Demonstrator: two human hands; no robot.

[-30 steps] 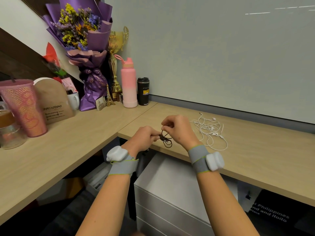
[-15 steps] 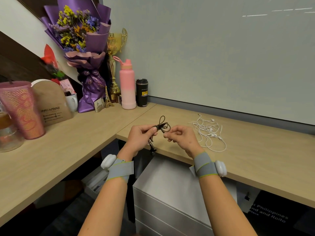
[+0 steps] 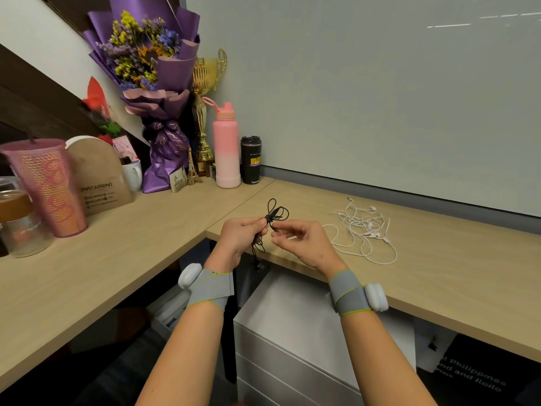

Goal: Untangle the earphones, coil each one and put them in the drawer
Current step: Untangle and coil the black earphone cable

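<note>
Gripping black earphones (image 3: 277, 214) — left hand (image 3: 240, 238) hides part.

Two bare forearms rise from the bottom edge and angle inward, so the hands meet near the middle of the view. The left hand (image 3: 241, 240) shows its back to the camera with fingers curled. Its thumb and forefinger pinch a small bundle of black earphones (image 3: 275, 214); loops stand above the pinch and loose cord hangs below the hand. The right hand (image 3: 303, 246) is just beside it, thumb and forefinger tips pinching the same cord close to the left fingertips, the other fingers loosely curled. The left wrist band (image 3: 212, 288) and right wrist band (image 3: 347, 294) are grey with green edging, each carrying a white rounded pod on its outer side.
</note>
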